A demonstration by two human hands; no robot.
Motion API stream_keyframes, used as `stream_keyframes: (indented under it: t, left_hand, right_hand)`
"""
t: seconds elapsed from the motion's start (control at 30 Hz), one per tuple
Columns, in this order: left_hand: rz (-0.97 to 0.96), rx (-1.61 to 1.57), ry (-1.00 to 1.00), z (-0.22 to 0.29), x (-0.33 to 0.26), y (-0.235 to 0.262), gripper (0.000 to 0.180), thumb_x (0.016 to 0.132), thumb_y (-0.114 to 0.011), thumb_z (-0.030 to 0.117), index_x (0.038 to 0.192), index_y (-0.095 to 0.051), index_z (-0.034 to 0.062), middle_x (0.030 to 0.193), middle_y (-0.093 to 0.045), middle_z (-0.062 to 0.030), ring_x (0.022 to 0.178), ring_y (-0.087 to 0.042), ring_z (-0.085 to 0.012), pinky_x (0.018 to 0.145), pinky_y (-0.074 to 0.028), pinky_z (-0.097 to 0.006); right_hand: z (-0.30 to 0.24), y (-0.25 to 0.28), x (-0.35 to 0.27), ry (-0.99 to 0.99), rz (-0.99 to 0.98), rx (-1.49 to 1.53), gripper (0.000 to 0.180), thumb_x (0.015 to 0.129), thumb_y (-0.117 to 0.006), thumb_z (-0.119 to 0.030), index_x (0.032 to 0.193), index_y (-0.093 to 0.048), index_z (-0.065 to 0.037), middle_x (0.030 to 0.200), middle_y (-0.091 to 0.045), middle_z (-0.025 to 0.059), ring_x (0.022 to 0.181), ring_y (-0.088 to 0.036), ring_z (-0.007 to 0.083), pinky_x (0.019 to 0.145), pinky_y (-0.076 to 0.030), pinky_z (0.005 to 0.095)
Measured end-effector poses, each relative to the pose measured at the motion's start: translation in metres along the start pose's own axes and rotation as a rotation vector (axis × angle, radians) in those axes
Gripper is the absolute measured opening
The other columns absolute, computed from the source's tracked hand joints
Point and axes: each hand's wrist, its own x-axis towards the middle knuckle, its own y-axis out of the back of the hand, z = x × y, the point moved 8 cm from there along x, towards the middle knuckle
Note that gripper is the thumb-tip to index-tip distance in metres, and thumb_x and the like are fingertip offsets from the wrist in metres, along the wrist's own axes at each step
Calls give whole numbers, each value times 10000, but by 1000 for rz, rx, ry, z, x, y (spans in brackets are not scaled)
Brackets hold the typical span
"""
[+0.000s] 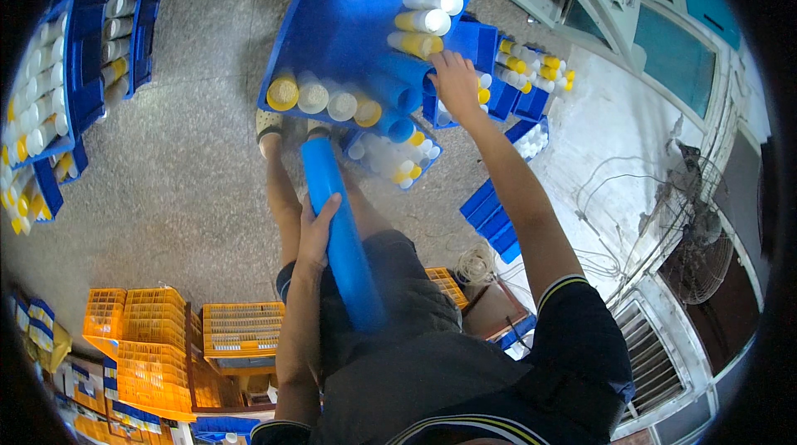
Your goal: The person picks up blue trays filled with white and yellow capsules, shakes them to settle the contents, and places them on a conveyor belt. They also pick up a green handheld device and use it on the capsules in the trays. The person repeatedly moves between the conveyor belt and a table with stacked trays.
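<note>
My left hand (318,229) is wrapped around a long blue tube (340,237), fingers curled over its left side about midway along, holding it slanted so its far end points toward the big blue tray (332,22) ahead of me and its near end rests against my lap. My right hand (455,84) reaches far forward to the right edge of that tray, fingers spread and resting on the blue tubes (398,84) lying there; whether it pinches one I cannot tell. Inside the tray, a row of yellow- and white-capped tubes (324,98) lies along the near edge, and another stack (430,1) runs up the far right side. Just beyond my knees sits a smaller blue bin (390,154) of white tubes. More blue bins (519,80) stand to the right, others (79,71) well apart on the far left, on the grey floor (183,179). Orange crates (149,337) are stacked near left.
</note>
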Motion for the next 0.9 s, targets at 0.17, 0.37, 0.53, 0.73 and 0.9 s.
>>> stream_keyframes:
  t: [0.17,0.37,0.53,0.73,0.9]
  left_hand:
    - [65,60,-15,1,-2,8,882,826,-700,470,1433,-276,-9,1205,-523,-223,1057,-567,-312,853,-512,-401]
    - [58,31,-29,4,-3,12,875,826,-702,458,1430,-275,-10,1192,-533,-227,1051,-572,-311,849,-515,-401]
    - [85,60,-37,4,-6,12,855,835,-698,448,1424,-285,-14,1187,-536,-218,1044,-575,-301,843,-516,-383]
    - [68,37,-73,1,-2,18,874,829,-694,466,1438,-276,0,1220,-521,-227,1074,-556,-320,864,-506,-412]
    - [62,-7,-20,-5,1,21,890,826,-700,462,1458,-258,17,1257,-508,-227,1111,-539,-332,894,-493,-422]
  right_hand:
    - [5,-27,18,147,-11,44,270,753,-642,-78,1022,-629,-96,976,-613,90,924,-619,276,706,-533,368]
    - [-1,-22,12,325,76,70,194,781,-580,-73,960,-656,-77,965,-619,87,915,-628,263,709,-548,357]
    - [-5,-12,15,357,23,62,195,786,-582,-86,961,-666,-84,987,-620,67,937,-626,256,716,-550,347]
    - [-1,52,-7,187,72,109,243,769,-605,-25,982,-693,-102,986,-626,63,942,-627,247,736,-542,348]
    - [8,62,-67,-117,3,500,314,725,-624,66,989,-710,-79,969,-651,91,866,-644,287,735,-525,366]
